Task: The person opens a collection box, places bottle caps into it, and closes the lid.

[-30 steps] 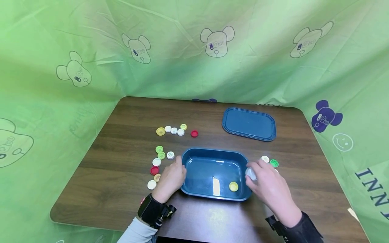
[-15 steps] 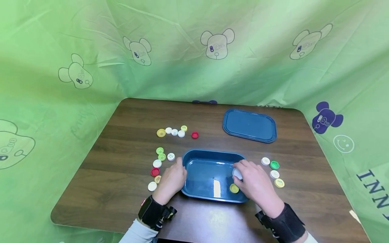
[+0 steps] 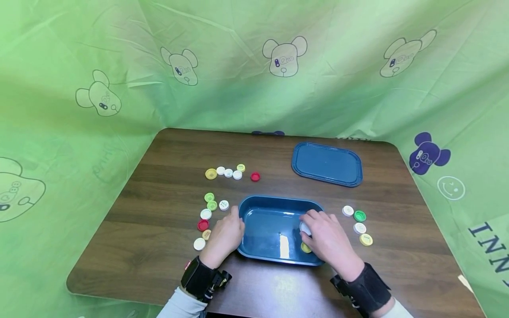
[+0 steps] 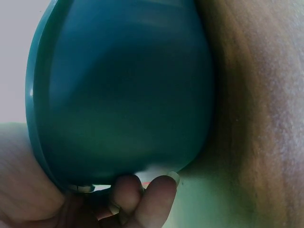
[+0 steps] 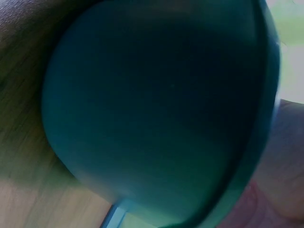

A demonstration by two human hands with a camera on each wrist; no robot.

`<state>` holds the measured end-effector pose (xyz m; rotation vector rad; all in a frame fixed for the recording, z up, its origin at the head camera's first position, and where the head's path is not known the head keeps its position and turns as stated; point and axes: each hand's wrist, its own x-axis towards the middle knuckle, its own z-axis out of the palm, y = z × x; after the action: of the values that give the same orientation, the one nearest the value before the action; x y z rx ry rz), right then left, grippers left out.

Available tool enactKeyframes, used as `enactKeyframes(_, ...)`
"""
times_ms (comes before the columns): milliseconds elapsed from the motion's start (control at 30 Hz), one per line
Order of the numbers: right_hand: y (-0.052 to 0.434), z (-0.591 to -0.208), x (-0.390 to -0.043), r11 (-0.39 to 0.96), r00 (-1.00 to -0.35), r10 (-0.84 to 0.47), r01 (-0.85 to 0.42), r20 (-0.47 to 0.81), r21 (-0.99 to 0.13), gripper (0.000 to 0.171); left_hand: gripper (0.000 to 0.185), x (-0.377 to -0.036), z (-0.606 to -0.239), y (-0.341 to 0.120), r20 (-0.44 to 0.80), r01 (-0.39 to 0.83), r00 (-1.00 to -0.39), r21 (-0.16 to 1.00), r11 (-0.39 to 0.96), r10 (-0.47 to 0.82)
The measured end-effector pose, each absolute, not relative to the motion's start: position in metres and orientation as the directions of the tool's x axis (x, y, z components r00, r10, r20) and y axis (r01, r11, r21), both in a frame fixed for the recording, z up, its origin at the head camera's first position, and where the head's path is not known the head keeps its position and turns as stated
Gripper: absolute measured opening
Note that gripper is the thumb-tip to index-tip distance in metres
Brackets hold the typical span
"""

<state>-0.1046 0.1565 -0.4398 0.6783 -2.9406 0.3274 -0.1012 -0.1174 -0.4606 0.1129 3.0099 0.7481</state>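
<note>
A deep blue plastic box [image 3: 260,254] stands on the wooden table. My left hand [image 3: 226,234] grips its left rim; in the left wrist view, fingertips [image 4: 159,194] lie against the outside of the box wall [image 4: 133,104]. Reaching over the right rim, my right hand [image 3: 328,234] pinches a white bottle cap [image 3: 305,228] inside the box. A yellow bottle cap [image 3: 305,247] lies on the box floor, partly covered by that hand. The right wrist view mostly shows the box's end wall [image 5: 156,109], with part of the hand [image 5: 285,156] beyond the rim; the fingertips are hidden there.
Left of the box lie several caps, among them a red cap [image 3: 203,225] and a green cap [image 3: 209,197]. Behind are more, including a red cap [image 3: 255,176]. A green cap [image 3: 359,216] lies among others at right. The blue lid [image 3: 327,164] lies at the back right.
My right hand has carried the white cap leftward from the right rim into the box, uncovering caps on the right. My left hand stays at the left rim.
</note>
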Motion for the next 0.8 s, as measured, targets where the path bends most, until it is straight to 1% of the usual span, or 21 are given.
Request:
enactKeyframes(200, 0.156, -0.444, -0.106, 0.874, -0.888, -0.428, -0.454, 0.168, -0.171, 0.034, 0.019, -0.101, -0.461, -0.117, -0.005, 0.071, -0.997, 0.469, 0.880, 0.083)
enactKeyframes(500, 0.158, -0.446, -0.108, 0.883, -0.889, -0.428, -0.450, 0.164, -0.136, 0.040, 0.021, -0.102, -0.461, -0.115, -0.033, 0.052, -0.997, 0.466, 0.883, 0.076)
enactKeyframes(800, 0.160, -0.435, -0.102, 0.886, -0.903, -0.397, -0.424, 0.167, -0.189, 0.038, 0.024, -0.103, -0.460, -0.115, -0.048, 0.028, -0.997, 0.467, 0.884, 0.057)
